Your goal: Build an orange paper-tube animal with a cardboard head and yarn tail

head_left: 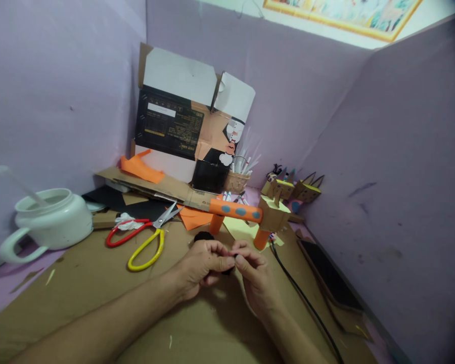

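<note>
Low in the centre, my left hand [207, 267] and my right hand [255, 275] meet fingertip to fingertip. Both pinch a small black piece [228, 271], mostly hidden by the fingers. Just behind my left hand lies a round black piece [203, 236]. Beyond the hands stands an orange paper tube [237, 210] with blue-grey spots on orange legs, joined at its right end to a cardboard box shape [275, 215]. To the left lie open scissors [161, 222] with one red and one yellow handle.
A white mug [55, 220] stands at the left. Behind are orange scraps [142, 169], an unfolded carton [174, 121] and a pen basket [237, 182]. A black cable [301, 293] and a dark phone [329, 273] lie to the right.
</note>
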Available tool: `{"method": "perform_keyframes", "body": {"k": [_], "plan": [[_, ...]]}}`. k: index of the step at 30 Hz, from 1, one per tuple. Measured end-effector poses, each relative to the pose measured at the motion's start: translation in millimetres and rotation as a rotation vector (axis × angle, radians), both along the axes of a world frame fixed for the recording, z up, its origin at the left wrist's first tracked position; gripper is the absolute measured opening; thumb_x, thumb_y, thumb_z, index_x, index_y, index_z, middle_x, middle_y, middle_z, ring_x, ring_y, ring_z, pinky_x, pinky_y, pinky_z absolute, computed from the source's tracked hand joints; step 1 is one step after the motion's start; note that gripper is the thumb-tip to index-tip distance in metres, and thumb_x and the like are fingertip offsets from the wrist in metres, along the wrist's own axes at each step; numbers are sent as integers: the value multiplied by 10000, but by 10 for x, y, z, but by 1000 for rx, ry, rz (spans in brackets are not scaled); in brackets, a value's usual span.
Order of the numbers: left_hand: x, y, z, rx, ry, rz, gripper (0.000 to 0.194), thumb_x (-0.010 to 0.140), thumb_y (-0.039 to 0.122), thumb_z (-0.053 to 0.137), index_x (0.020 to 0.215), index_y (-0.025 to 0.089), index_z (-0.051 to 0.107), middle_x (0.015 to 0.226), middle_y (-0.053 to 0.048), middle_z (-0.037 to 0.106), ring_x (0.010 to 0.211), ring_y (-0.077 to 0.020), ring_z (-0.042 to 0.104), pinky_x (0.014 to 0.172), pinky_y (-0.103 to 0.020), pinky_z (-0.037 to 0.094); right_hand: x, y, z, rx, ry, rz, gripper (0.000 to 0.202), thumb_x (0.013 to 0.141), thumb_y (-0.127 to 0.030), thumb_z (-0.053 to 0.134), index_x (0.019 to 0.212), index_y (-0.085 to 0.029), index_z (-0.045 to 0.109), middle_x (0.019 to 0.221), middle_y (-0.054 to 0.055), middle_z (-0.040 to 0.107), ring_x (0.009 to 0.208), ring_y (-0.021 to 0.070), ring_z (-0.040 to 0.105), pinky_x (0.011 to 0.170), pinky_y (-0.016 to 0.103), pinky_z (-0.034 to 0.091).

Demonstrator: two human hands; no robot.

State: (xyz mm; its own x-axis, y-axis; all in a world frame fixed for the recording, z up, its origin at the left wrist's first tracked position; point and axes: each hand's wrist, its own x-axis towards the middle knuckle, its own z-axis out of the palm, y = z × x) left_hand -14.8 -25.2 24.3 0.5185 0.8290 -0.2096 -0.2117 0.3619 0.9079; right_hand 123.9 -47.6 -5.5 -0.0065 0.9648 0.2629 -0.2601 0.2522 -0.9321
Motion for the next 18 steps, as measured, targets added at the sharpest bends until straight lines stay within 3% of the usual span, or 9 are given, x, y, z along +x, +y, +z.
{"method": "perform_keyframes", "body": {"k": [3, 7, 10, 14, 18], "plan": [[-43, 17, 73, 283, 228, 138, 238, 552, 241, 724, 686, 140, 556, 539, 49, 513, 412, -39, 346, 387, -169, 251, 12, 3, 89, -75, 58, 36, 118, 669, -319, 725, 645, -208, 693, 885, 36, 610, 825, 172, 557, 730, 281, 439], [-189, 58, 184, 632, 433, 254, 210, 616, 170, 680, 822, 141, 653, 671, 20, 576, 490, -58, 381, 462, -182, 310, 51, 18, 154, -201, 58, 112, 179, 653, -343, 742, 661, -176, 678, 690, 17, 642, 638, 117, 540, 618, 230, 427], [-279, 78, 226, 781, 396, 91, 187, 658, 148, 662, 842, 155, 694, 790, -7, 615, 555, -72, 446, 516, -184, 357, 72, 25, 151, -319, 41, 274, 248, 632, -370, 753, 630, -144, 652, 592, 6, 632, 496, 84, 506, 509, 207, 408], [-311, 89, 194, 931, 332, -153, 145, 721, 132, 624, 802, 185, 732, 731, -5, 617, 626, -90, 513, 563, -177, 383, 74, 15, 136, -439, 11, 379, 327, 528, -396, 803, 563, -115, 640, 510, 11, 629, 424, 83, 529, 448, 200, 417], [-292, 92, 136, 964, 405, -201, 144, 763, 171, 607, 717, 181, 743, 710, -23, 617, 646, -105, 550, 573, -188, 400, 65, 7, 137, -487, -12, 381, 344, 456, -392, 829, 544, -105, 661, 481, 15, 638, 395, 71, 528, 425, 180, 415]]}}
